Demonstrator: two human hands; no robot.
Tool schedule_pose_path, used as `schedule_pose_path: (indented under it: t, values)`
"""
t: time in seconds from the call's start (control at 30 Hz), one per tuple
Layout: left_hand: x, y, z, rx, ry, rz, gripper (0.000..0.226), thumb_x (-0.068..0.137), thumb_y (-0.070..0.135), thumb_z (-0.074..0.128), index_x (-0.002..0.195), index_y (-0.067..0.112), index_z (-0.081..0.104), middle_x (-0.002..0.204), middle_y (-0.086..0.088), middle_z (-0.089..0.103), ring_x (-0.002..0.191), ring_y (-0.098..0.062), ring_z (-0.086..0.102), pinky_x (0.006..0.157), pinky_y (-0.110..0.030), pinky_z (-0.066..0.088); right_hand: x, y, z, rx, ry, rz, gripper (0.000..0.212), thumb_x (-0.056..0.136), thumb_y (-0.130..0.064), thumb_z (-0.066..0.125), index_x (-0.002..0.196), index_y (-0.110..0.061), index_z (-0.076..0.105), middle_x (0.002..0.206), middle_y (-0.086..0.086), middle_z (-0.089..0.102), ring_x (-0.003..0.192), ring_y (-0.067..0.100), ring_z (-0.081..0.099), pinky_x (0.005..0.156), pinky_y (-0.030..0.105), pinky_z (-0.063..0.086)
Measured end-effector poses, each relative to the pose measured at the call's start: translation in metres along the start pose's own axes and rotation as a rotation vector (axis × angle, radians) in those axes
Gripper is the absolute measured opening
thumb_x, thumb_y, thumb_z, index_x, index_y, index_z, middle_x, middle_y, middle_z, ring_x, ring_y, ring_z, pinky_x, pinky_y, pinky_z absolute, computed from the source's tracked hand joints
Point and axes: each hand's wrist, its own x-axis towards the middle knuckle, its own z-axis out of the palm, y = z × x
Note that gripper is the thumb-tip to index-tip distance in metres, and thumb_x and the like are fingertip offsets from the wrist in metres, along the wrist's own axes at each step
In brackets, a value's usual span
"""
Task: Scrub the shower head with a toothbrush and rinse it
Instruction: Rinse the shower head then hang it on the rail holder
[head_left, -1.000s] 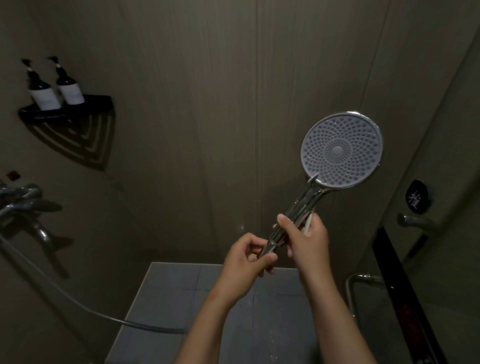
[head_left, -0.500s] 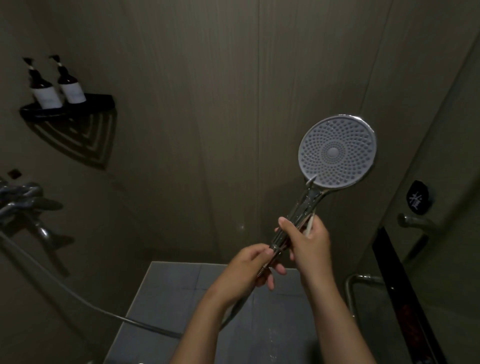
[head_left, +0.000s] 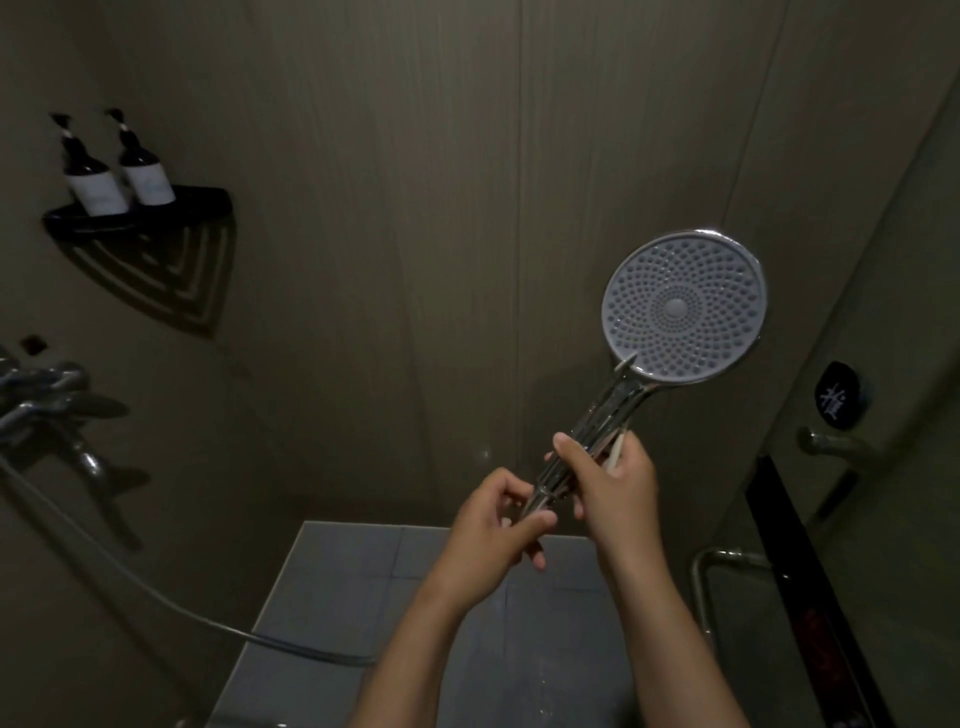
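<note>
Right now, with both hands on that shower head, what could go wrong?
The right hand grips the round chrome shower head and a thin white toothbrush together, so the brush might slip free. The grey hose runs toward the chrome wall tap; a tug could twist the head.

The round chrome shower head (head_left: 683, 309) had a mirror-bright metal rim and handle, while its spray face was a matt pale grey, studded with small nubs (rubbery, by the look of them). Against the handle, the thin white plastic toothbrush (head_left: 616, 451) looked smooth and dull. The grey flexible hose (head_left: 311, 652) and the chrome wall tap (head_left: 47, 400) were shiny metal. Two dark glossy bottles (head_left: 96, 182) carried matt white labels and stood on a black corner shelf (head_left: 208, 202) with a slight sheen. The brown wall panels (head_left: 389, 208) showed a fine matt grain, and the grey floor tiles (head_left: 337, 597) looked flat and unpolished.
</note>
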Motion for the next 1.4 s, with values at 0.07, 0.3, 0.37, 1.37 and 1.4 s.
schedule_pose_path:
  t: [0.07, 0.3, 0.37, 1.37, 1.4]
  values:
    - [0.0, 0.0, 0.0, 0.013, 0.015, 0.008, 0.021, 0.085, 0.003, 0.063, 0.09, 0.005, 0.043, 0.084, -0.015, 0.059, 0.045, -0.017, 0.054, 0.042, -0.018, 0.033, 0.0, 0.001, 0.0, -0.008, 0.0, -0.003, 0.017, 0.081, -0.015, 0.071, 0.085, -0.01, 0.056, 0.079, 0.02, 0.067, 0.036, 0.001, 0.048, 0.033, 0.017, 0.033]
    - [-0.001, 0.0, -0.004, -0.044, -0.159, -0.12, 0.021, 0.1, 0.025, 0.038, 0.098, 0.011, 0.054, 0.08, -0.007, 0.064, 0.046, -0.016, 0.049, 0.043, -0.017, 0.03, 0.001, 0.007, -0.002, -0.046, -0.003, -0.014, 0.015, 0.08, -0.017, 0.072, 0.084, -0.018, 0.058, 0.08, 0.013, 0.069, 0.042, -0.002, 0.053, 0.037, 0.012, 0.037]
    - [-0.001, 0.0, -0.003, -0.043, -0.191, -0.117, 0.029, 0.101, 0.024, 0.033, 0.096, 0.014, 0.059, 0.078, -0.006, 0.065, 0.046, -0.016, 0.047, 0.043, -0.017, 0.028, 0.001, 0.007, -0.002, -0.042, -0.002, -0.02, 0.015, 0.08, -0.016, 0.072, 0.082, -0.019, 0.058, 0.08, 0.013, 0.07, 0.043, -0.002, 0.053, 0.039, 0.011, 0.037]
    - [-0.004, 0.0, 0.001, 0.022, -0.157, -0.079, 0.021, 0.101, 0.021, 0.035, 0.097, 0.007, 0.05, 0.072, -0.001, 0.063, 0.044, -0.011, 0.047, 0.043, -0.018, 0.031, 0.005, 0.001, 0.0, -0.062, -0.044, -0.036, 0.016, 0.08, -0.01, 0.071, 0.079, -0.014, 0.056, 0.08, 0.02, 0.069, 0.041, -0.001, 0.053, 0.036, 0.011, 0.035]
    - [-0.005, 0.003, 0.0, -0.016, -0.176, -0.074, 0.025, 0.102, 0.02, 0.031, 0.094, 0.008, 0.052, 0.073, -0.001, 0.063, 0.044, -0.01, 0.046, 0.044, -0.02, 0.03, 0.006, -0.001, 0.0, -0.042, -0.058, -0.036, 0.016, 0.08, -0.008, 0.07, 0.079, -0.013, 0.056, 0.08, 0.021, 0.069, 0.041, -0.001, 0.053, 0.036, 0.01, 0.035]
